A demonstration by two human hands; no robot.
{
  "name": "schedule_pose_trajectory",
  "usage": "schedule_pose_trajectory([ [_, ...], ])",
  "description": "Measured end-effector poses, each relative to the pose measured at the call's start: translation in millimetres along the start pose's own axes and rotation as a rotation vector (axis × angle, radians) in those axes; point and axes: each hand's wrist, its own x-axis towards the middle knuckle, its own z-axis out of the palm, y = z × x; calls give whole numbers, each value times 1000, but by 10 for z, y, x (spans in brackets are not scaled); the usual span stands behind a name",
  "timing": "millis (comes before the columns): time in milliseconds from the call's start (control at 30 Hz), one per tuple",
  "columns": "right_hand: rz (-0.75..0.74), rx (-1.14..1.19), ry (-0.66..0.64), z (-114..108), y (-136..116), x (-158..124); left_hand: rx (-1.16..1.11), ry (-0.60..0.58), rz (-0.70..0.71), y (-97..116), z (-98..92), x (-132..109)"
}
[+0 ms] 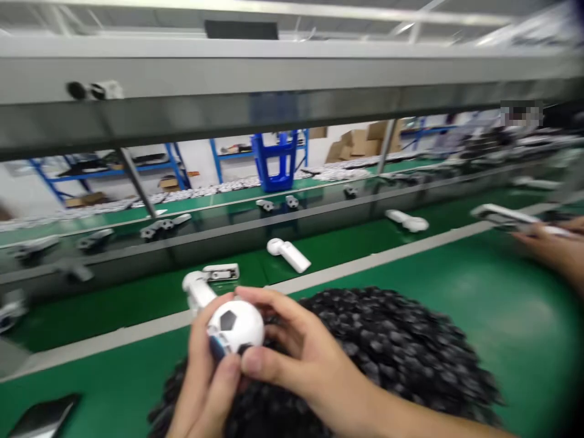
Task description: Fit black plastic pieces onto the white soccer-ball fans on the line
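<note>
Between both hands is a white ball-shaped piece with black pentagon patches like a football (244, 322). My left hand (205, 371) wraps its left side, the thumb at its lower edge. My right hand (308, 353) curls round the right side, its thumb pressing near a dark patch low on the ball. Whether a separate small black piece is there, I cannot tell. A white handle-like part (198, 289) shows just behind my left fingers; whether it joins the ball is hidden. Under my hands spreads a large heap of small black pieces (387, 340).
White devices with round heads, one (289, 254) in the middle, lie along the green conveyor belt (337, 243). A dark phone-like slab (43, 417) rests at lower left. Another person's hand (552, 246) holds a white part at right. A blue stool (276, 161) stands beyond.
</note>
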Motion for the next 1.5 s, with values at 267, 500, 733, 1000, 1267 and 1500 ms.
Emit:
schedule_pose_trajectory([
  [267,94,73,-67,23,76,-10,-21,-138,171,71,60,-53],
  [500,17,-1,-83,85,7,-16,-109,-201,204,-5,90,-68],
  [733,-91,-155,-55,159,30,-47,-115,-148,347,-9,170,-41],
  [1000,-164,-136,-94,198,-6,-81,-164,-95,505,-15,209,-39],
  [1267,-35,-205,-73,39,-118,58,-241,-267,147,265,11,-21],
  [1500,130,-1243,-314,-361,-72,209,97,-394,-296,835,-477,163],
])
